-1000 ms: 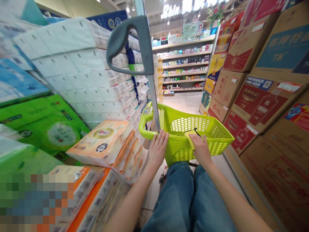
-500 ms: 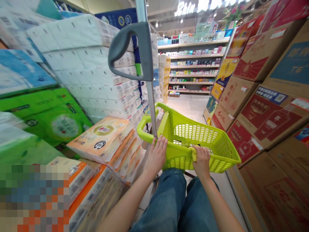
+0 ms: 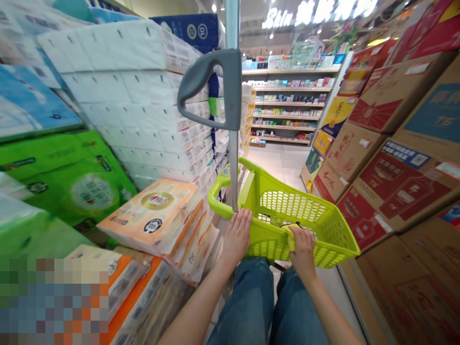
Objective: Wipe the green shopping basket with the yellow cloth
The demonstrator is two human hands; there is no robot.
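Note:
A lime-green plastic shopping basket [image 3: 334, 225] stands on the floor in front of my knees, with a metal pole and grey pull handle [image 3: 219, 88] rising from its near left corner. My left hand [image 3: 237, 235] lies flat on the basket's near rim beside the pole, fingers stretched out. My right hand [image 3: 302, 244] is closed over the near rim and presses a yellow-green cloth [image 3: 289, 236] against it. The basket's bottom looks mostly bare.
Stacked tissue and toilet-paper packs [image 3: 158, 215] fill the left side, close to the basket. Cardboard cartons [image 3: 391, 182] are piled along the right. A narrow tiled aisle [image 3: 280, 160] runs ahead to product shelves [image 3: 287, 105].
My right hand went from lying flat on the cloth to gripping the rim with it. The basket and handle shifted slightly right in view. My left hand stayed on the rim.

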